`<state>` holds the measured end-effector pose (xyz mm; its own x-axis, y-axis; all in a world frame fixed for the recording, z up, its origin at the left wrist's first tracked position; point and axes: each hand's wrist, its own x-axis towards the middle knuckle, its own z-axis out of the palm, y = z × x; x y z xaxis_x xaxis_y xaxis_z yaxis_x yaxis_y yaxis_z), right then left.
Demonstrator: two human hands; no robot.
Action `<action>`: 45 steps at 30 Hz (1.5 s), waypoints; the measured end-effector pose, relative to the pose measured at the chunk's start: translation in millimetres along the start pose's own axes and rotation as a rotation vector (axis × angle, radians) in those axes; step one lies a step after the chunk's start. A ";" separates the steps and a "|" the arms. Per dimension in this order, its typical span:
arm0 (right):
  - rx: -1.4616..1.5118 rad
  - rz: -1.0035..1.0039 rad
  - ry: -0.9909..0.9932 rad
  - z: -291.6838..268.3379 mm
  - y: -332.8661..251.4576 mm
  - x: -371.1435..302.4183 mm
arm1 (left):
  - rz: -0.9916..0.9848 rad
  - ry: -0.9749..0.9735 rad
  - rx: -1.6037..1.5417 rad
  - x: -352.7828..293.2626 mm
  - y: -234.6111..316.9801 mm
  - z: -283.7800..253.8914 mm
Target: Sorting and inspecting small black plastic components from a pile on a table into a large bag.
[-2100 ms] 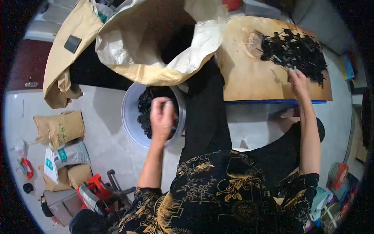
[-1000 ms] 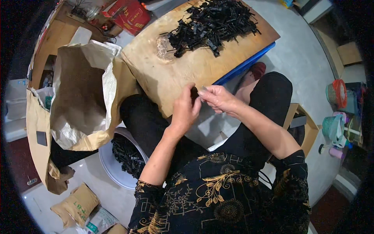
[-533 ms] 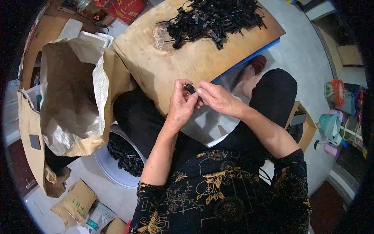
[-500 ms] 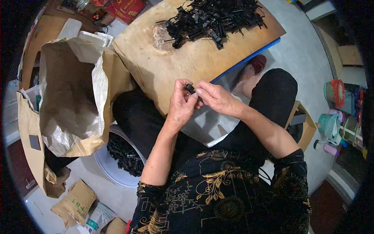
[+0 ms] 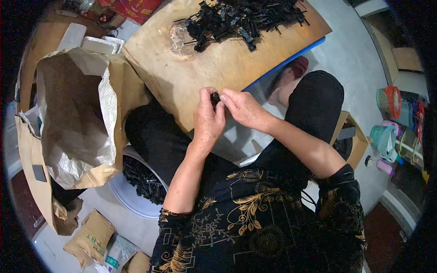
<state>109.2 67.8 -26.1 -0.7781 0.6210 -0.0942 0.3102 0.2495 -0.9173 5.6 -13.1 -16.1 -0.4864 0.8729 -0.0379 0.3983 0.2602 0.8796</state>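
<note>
Between my two hands is a small black plastic part [image 5: 215,97], mostly covered by my fingers. My left hand [image 5: 209,116] is closed around it, thumb and fingers pressing its sides. The fingertips of my right hand [image 5: 243,108] pinch at its right side, touching the left thumb area. Both hands are over the near corner of a wooden board [image 5: 182,82]. Farther up on that board lies a heap of similar black plastic parts [image 5: 246,22], tangled together with thin sticks poking out.
A large open paper sack [image 5: 116,98] with a silvery lining stands at the left. Below it, a white tub [image 5: 136,210] holds many black parts [image 5: 143,182]. Small brown sacks [image 5: 91,236] lie at lower left. A cardboard box [image 5: 358,150] and coloured baskets [image 5: 389,102] stand right.
My fingers have shifted on the black part, which now shows less between them. The whole view has moved slightly, so the board and sack appear a little farther left and mostly higher.
</note>
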 end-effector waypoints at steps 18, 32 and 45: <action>0.746 0.151 -0.107 -35.3 -22.6 -21.2 | -0.352 -0.189 -1.166 -6.7 36.4 -23.5; 0.956 0.196 -0.321 -48.8 -20.2 -30.8 | -0.315 -0.598 -1.205 -15.6 33.5 -18.7; 0.637 0.296 -0.096 -26.9 -18.3 -21.6 | 0.114 -0.254 -0.233 -16.4 22.4 -10.0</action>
<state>135.1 69.8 3.2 -0.7644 0.5196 -0.3817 0.1593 -0.4213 -0.8928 14.8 -25.7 8.9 -0.2289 0.9731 -0.0244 0.2364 0.0799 0.9684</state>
